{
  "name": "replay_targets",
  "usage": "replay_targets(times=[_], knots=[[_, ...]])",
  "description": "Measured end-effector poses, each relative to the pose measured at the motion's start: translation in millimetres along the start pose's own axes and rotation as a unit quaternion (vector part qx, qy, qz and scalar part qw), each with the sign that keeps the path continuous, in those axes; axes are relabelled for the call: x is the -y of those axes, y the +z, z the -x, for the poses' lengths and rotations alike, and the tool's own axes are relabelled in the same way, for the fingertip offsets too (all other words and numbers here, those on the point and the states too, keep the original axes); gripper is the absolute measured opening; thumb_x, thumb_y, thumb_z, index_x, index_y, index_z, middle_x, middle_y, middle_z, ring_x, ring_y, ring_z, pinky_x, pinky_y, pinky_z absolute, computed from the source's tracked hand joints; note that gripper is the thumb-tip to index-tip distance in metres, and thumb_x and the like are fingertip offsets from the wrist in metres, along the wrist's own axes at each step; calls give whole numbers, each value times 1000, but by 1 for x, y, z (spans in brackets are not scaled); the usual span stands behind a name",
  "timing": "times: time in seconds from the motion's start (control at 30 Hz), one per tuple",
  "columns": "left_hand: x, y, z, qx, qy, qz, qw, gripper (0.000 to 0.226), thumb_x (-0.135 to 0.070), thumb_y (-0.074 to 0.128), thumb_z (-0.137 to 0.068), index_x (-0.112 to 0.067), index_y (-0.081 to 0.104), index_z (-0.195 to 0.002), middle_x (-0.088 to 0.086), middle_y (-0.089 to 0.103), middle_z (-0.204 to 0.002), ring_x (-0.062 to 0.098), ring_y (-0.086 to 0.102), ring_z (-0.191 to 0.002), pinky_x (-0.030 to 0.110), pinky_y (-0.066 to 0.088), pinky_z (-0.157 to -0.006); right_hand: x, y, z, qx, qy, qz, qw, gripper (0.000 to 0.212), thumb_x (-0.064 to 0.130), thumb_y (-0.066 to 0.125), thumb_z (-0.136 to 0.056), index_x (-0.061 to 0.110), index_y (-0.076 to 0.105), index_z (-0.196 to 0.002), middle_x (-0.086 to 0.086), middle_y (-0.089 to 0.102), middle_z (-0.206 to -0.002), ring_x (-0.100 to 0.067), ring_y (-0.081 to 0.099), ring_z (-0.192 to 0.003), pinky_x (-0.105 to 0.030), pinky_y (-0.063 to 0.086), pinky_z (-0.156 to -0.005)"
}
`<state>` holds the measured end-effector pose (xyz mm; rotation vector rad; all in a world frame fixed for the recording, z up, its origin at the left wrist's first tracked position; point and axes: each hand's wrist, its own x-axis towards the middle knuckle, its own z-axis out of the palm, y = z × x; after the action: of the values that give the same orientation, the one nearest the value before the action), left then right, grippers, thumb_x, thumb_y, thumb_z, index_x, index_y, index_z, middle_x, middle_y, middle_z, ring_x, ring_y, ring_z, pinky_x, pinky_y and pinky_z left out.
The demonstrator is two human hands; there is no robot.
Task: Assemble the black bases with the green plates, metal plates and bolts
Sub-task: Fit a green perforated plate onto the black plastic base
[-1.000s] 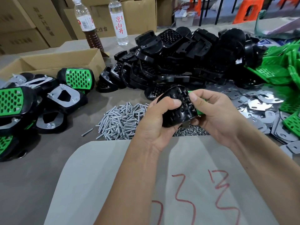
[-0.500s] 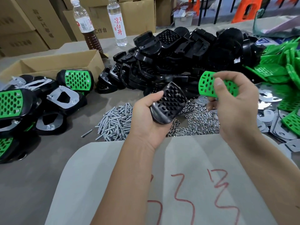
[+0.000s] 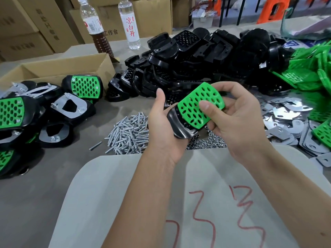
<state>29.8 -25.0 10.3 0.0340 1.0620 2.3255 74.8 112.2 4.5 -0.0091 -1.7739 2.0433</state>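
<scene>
Black base (image 3: 179,126) sits cupped in the left hand (image 3: 161,129), above the bolts (image 3: 129,133); the right hand (image 3: 238,119) pinches 1 perforated green plate (image 3: 195,106) over it; best to square the edges, then press flat.

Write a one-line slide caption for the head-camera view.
Left hand holds a black base while the right hand lays a green plate onto it, above bolts.
</scene>
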Motion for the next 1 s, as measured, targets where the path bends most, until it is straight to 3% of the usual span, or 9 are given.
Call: replay_targets(times=[0.1,0.2,0.33,0.47,0.6,0.67,0.73,0.83,1.0], knots=[[2,1,0,3,-3,-8,1000,88,-79,33,-96,-6,83,-100,21,73,-111,33,69,-100,43,50,-85,-1,3,2,6,-13,25,1000,29,13,81,-89,19,62,-110,-6,75,-77,-15,56,-48,-24,44,-42],[4,3,0,-13,-4,18,1000,92,-81,32,-95,-4,83,-95,21,75,-109,35,72,-100,43,56,-89,-2,3,2,11,-27,75,997,30,12,82,-88,18,60,-108,-3,76,-79,-13,59,-48,-28,49,-45],[3,0,-3,-71,3,70,995,97,-84,31,-94,0,76,-112,24,75,-116,36,74,-108,45,61,-91,-6,1,2,46,-1,120,992,28,10,83,-88,16,61,-103,-6,76,-77,-18,57,-47,-44,52,-46],[2,4,-2,-90,0,57,994,97,-83,29,-95,-1,79,-109,23,76,-113,35,74,-109,43,61,-93,-9,3,3,11,7,133,991,28,19,85,-88,15,59,-99,-2,76,-74,-17,56,-45,-32,46,-45],[2,8,-1,-95,-3,47,994,93,-80,31,-97,-2,84,-93,21,77,-110,33,76,-103,42,61,-92,-6,1,1,8,16,128,992,29,18,84,-89,13,57,-98,-1,76,-73,-10,56,-42,-36,52,-41],[3,7,-1,-106,-1,34,994,88,-77,33,-99,-3,80,-100,20,77,-110,33,75,-107,45,57,-101,-3,-1,0,13,18,110,994,27,12,82,-90,11,56,-98,-1,76,-71,-6,57,-41,-25,46,-38],[2,8,1,-105,-1,11,994,86,-74,33,-101,-5,83,-90,18,79,-106,30,76,-104,44,57,-101,-1,-1,1,9,8,115,993,27,10,82,-89,10,56,-98,0,76,-71,-5,58,-40,-17,43,-38],[1,10,1,-139,7,-3,990,81,-71,33,-103,-3,78,-96,15,80,-100,29,77,-98,40,62,-90,1,-2,2,9,-5,148,989,29,12,83,-89,12,55,-97,1,78,-76,-5,63,-45,-16,44,-39],[3,12,1,-228,52,-81,969,59,-70,37,-102,-15,57,-96,3,74,-74,19,72,-70,31,61,-61,2,0,2,5,-10,205,979,32,16,86,-86,15,55,-96,7,78,-77,-12,71,-57,-18,50,-45]])
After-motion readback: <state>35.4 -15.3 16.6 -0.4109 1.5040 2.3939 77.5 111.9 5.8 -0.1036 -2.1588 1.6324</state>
